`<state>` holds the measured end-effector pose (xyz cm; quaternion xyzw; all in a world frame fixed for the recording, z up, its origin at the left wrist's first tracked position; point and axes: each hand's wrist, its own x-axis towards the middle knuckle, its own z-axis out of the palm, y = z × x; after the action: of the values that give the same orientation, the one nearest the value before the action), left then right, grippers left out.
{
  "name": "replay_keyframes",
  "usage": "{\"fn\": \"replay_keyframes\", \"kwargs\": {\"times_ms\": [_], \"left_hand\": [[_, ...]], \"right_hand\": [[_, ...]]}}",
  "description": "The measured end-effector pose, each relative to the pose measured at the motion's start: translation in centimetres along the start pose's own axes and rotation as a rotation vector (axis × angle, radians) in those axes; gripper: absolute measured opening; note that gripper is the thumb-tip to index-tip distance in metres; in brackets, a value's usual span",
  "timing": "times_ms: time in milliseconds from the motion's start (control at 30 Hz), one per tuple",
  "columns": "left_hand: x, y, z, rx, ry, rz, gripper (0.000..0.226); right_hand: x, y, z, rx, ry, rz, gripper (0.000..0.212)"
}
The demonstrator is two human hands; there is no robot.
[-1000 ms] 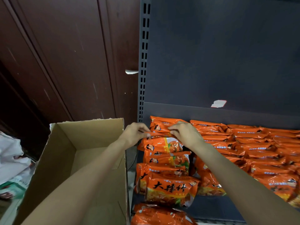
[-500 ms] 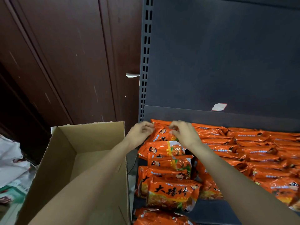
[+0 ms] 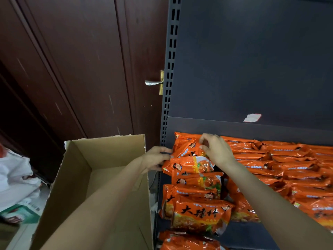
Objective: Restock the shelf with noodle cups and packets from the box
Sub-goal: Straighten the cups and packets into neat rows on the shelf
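Both hands working the back-left orange packet on the shelf
Left hand seems to pinch its edge, right hand pinches its top; cardboard box looks empty.

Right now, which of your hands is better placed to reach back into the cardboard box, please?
The left hand. It holds the packet at its left end, right beside the cardboard box, while the right hand pinches it farther over the shelf.
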<state>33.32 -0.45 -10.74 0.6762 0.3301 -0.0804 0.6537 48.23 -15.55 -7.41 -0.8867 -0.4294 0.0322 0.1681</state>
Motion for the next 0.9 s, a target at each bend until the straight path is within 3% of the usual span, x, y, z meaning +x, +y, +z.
{"fn": "replay_keyframes", "kwargs": {"times_ms": [167,500,600,767,900], "left_hand": [[-0.1,-0.3,-0.3,-0.055,0.046,0.105,0.049],[0.4,-1.2,0.3,0.316,0.105,0.300,0.058],[0.4,-1.2,0.4,0.354,0.168,0.355,0.052],[-0.2,0.4,0.2,0.410,0.279,0.474,0.039],[-0.4,0.7,0.8,0.449,0.250,0.499,0.034]], "right_hand": [[-0.5,0.0,-0.5,0.117,-0.035,-0.095,0.055],[-0.6,0.1,-0.3,0.182,-0.037,-0.054,0.020],[-0.6,0.4,-0.4,0.221,-0.031,-0.051,0.016],[-1.2,1.8,-0.4,0.179,-0.035,-0.006,0.028],[-2.0,2.4,0.3,0.029,-0.055,-0.033,0.031]]}}
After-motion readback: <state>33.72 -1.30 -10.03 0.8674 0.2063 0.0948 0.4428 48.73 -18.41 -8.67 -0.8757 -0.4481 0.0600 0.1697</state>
